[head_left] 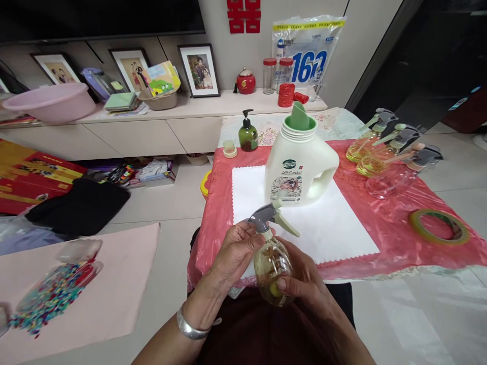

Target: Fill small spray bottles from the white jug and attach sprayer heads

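Now the spray bottle point(268, 261) stands upright (trigger pointing right), left hand point(238, 251) pinching its neck, right hand point(304, 286) cupping its belly.

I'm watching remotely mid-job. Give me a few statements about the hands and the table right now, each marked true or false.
1. The left hand and right hand both hold one spray bottle. True.
2. The white jug has its cap on. False: a green funnel sits in its open mouth.
3. Three more spray bottles are on the red cover. True.
4. The tape roll lies on the white cloth. False: it lies on the red cover, to the right of the cloth.
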`<move>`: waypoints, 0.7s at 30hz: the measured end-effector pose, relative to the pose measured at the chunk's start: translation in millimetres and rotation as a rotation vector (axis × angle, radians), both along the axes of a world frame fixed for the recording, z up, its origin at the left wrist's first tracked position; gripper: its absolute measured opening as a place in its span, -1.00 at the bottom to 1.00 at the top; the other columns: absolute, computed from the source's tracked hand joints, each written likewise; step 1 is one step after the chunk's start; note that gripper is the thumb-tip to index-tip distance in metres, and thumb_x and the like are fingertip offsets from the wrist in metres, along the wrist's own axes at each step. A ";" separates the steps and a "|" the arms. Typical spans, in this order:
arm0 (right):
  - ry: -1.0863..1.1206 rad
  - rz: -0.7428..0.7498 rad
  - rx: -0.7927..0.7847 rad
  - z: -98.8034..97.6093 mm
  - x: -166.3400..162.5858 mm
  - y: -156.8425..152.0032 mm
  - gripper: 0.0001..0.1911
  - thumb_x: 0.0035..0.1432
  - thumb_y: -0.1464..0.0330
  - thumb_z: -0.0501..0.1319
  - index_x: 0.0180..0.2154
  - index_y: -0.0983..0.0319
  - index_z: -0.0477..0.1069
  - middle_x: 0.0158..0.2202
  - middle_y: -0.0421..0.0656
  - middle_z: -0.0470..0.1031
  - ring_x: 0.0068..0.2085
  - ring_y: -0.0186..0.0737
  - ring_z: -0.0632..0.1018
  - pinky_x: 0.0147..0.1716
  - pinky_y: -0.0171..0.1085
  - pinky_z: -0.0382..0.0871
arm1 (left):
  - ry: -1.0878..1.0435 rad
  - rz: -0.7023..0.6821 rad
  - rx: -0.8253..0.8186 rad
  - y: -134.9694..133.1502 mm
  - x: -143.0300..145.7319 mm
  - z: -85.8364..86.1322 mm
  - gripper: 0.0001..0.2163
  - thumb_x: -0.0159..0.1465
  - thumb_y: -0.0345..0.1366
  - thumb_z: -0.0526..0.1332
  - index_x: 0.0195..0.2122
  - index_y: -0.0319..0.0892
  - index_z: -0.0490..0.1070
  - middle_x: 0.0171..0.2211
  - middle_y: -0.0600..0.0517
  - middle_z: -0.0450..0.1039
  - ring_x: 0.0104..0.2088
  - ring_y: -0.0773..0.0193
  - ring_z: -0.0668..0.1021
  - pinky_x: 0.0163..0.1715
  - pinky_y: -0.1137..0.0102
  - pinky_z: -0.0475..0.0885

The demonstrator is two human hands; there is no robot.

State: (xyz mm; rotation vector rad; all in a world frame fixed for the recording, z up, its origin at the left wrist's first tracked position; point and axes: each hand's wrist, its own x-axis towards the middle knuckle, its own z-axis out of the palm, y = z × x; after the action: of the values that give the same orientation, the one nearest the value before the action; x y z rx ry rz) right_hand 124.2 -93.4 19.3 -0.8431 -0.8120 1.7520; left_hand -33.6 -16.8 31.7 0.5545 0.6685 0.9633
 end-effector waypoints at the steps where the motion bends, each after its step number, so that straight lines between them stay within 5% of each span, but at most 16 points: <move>1: 0.005 0.003 -0.001 -0.8 0.0 0.0 -0.16 0.00 0.22 0.50 0.31 0.12 0.34 0.19 -0.10 0.43 0.20 0.02 0.44 0.11 -0.19 0.37 | 0.001 -0.002 0.003 -0.4 0.2 0.0 -0.70 -0.08 -0.32 0.63 -0.36 -0.21 0.61 -0.42 0.06 0.61 -0.35 0.30 0.62 -0.13 0.38 0.48; 11: -0.079 -0.037 -0.014 -11.5 6.7 -0.3 -0.20 0.01 0.15 0.49 0.27 0.11 0.36 0.22 -0.08 0.40 0.21 0.04 0.43 0.16 -0.14 0.33 | 0.198 0.030 0.110 7.1 -15.5 2.8 -0.60 0.14 -0.11 0.52 -0.08 -0.20 0.58 -0.20 -0.03 0.64 -0.18 0.24 0.60 -0.02 0.34 0.40; 17: 0.021 0.070 -0.026 -10.3 8.3 -2.5 -0.02 -0.05 0.10 0.49 0.36 0.13 0.25 0.28 0.01 0.33 0.28 0.19 0.36 0.23 0.04 0.31 | 0.276 -0.082 0.124 22.2 -39.6 19.7 -0.65 0.11 -0.09 0.54 -0.23 -0.24 0.60 -0.38 0.02 0.60 -0.35 0.34 0.57 -0.24 0.46 0.40; 21: -0.029 0.128 0.164 -32.8 11.9 11.6 -0.01 -0.08 -0.02 0.48 0.35 0.12 0.29 0.29 0.00 0.33 0.31 0.24 0.34 0.31 0.10 0.21 | 0.154 -0.227 0.062 28.2 -46.1 36.9 -0.64 0.08 -0.09 0.56 -0.36 -0.24 0.52 -0.44 0.03 0.56 -0.46 0.36 0.56 -0.37 0.47 0.43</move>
State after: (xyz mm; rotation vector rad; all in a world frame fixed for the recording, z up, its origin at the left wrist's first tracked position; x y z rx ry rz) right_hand 136.1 -81.8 -13.5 -0.7223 -1.0331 1.7596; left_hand -79.6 11.4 68.6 0.7483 0.6983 0.7352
